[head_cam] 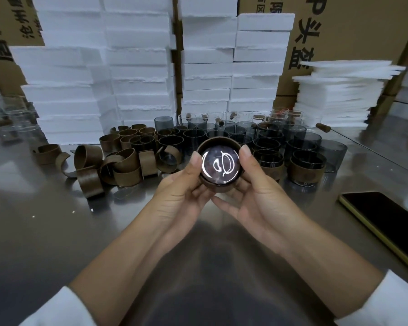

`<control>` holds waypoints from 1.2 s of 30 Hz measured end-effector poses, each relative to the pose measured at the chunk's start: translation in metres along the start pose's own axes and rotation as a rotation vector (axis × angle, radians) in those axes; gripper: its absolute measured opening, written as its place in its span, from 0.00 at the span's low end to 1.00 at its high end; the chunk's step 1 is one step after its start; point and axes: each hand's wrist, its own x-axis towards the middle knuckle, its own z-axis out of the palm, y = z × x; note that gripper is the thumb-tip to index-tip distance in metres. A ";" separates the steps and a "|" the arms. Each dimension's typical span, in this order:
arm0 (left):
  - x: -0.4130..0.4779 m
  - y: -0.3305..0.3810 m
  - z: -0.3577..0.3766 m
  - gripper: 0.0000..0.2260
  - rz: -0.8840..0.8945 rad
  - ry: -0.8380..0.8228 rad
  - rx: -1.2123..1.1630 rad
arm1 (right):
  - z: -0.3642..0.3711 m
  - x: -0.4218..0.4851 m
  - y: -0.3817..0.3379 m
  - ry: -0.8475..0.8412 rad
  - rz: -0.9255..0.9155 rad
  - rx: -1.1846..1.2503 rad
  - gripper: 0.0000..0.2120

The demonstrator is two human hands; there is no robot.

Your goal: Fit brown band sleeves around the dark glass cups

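Both hands hold one dark glass cup (219, 166) above the table, its round end turned toward me and shining with reflections. A brown band sleeve (218, 143) wraps around its wall. My left hand (181, 191) grips the cup from the left, thumb up along the rim. My right hand (252, 194) grips it from the right, thumb against the rim. Loose brown band sleeves (118, 165) lie piled to the left. Several dark glass cups (245, 135) stand in rows behind, and some at the right wear sleeves (305, 170).
The table (57, 231) is shiny steel. White foam blocks (137, 67) are stacked high behind the cups, with foam sheets (339, 95) at the right. A dark phone (384, 217) lies at the right edge. Clear glasses (17, 118) stand at the far left.
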 end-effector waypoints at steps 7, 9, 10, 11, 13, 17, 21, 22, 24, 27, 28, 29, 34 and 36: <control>-0.003 0.003 0.000 0.17 -0.036 -0.073 0.008 | -0.001 0.000 -0.001 0.035 -0.003 0.014 0.24; -0.003 0.002 -0.001 0.22 -0.029 -0.118 0.038 | -0.001 0.001 0.000 0.066 0.004 0.000 0.28; -0.003 0.001 -0.002 0.24 -0.022 -0.134 0.063 | 0.000 0.001 0.000 0.083 0.012 0.019 0.29; -0.003 0.000 -0.002 0.25 -0.012 -0.149 0.098 | 0.000 0.001 0.001 0.093 0.018 0.057 0.30; -0.003 -0.002 -0.001 0.22 0.011 -0.184 0.141 | 0.002 0.000 0.000 0.092 0.017 0.127 0.28; -0.002 0.001 -0.003 0.22 0.012 -0.198 0.127 | 0.008 0.000 0.000 0.113 0.002 0.092 0.39; -0.001 0.005 -0.007 0.35 -0.046 -0.156 0.043 | 0.008 -0.001 0.001 0.083 -0.040 0.021 0.34; -0.001 0.006 -0.007 0.36 -0.055 -0.157 0.019 | 0.007 -0.001 0.000 0.072 -0.056 -0.011 0.29; -0.001 0.007 -0.008 0.35 -0.061 -0.158 -0.006 | 0.007 -0.002 -0.001 0.066 -0.081 -0.071 0.23; 0.000 0.007 -0.011 0.33 -0.062 -0.149 -0.033 | 0.006 0.000 0.001 0.085 -0.100 -0.108 0.21; 0.000 0.006 -0.012 0.33 -0.063 -0.150 -0.040 | 0.005 0.001 0.001 0.086 -0.103 -0.099 0.21; 0.001 0.006 -0.012 0.34 -0.064 -0.151 -0.044 | 0.005 0.001 0.001 0.083 -0.102 -0.086 0.21; 0.003 0.006 -0.013 0.36 -0.049 -0.171 0.005 | 0.003 0.001 0.001 0.074 -0.085 -0.051 0.20; 0.004 0.007 -0.014 0.31 -0.020 -0.221 0.074 | -0.001 0.003 0.002 0.129 -0.064 -0.112 0.18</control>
